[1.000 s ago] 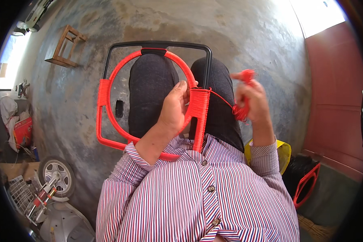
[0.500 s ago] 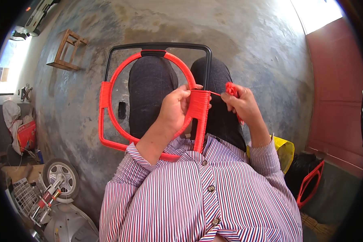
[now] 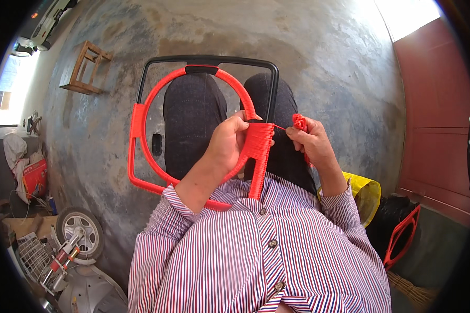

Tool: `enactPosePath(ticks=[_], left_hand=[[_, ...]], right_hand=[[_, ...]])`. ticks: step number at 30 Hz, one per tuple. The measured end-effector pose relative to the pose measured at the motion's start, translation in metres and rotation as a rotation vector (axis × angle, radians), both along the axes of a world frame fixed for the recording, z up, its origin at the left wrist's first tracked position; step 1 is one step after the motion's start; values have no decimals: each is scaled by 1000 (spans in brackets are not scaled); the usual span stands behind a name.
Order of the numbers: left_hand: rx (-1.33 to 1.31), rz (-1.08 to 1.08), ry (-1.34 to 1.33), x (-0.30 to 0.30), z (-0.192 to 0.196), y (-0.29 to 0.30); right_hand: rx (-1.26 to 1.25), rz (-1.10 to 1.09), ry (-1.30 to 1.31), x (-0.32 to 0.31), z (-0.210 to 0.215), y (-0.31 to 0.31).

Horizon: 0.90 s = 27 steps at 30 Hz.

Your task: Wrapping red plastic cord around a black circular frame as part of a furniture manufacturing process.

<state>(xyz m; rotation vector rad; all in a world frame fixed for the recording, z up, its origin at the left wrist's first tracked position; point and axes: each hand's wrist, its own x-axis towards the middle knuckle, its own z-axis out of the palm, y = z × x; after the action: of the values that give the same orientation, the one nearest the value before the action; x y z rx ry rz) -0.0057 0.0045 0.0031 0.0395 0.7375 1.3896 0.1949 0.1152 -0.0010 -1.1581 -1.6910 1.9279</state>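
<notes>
Red/blk frame (image 3: 258,143) lies over thighs (image 3: 195,120). L hand (image 3: 228,136) grips frame's side betw. thighs; R hand (image 3: 314,140) clutches cord bundle (image 3: 299,122), R of thighs, strand (image 3: 280,127) taut. Risk: if R hand eases, top wraps (image 3: 261,128) prob. slacken/overlap.

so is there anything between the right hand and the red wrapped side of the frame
Nothing visible blocks the way: only the red cord, bunched in the right hand, crosses the short gap to the frame. The trouser leg lies beneath, and the left hand grips the frame from its other side.
</notes>
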Motion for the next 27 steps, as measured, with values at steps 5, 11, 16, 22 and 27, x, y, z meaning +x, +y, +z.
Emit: enactPosePath(ticks=[5,11,16,22,27], left_hand=[[76,72,-44,-11,-10,0],[46,94,-45,-11,-10,-1],[55,50,-14,-1,-7,1],[-2,86,94,2,-13,2],[35,279,339,4,-13,-1]], right_hand=[[-166,-141,110,24,-19,24],[-490,-732,698,156,-101,83],[-559,-1346,741,209,-136,94],[-168,-639,570,98,-65,69],[780,-13,-122,-27,37,40]])
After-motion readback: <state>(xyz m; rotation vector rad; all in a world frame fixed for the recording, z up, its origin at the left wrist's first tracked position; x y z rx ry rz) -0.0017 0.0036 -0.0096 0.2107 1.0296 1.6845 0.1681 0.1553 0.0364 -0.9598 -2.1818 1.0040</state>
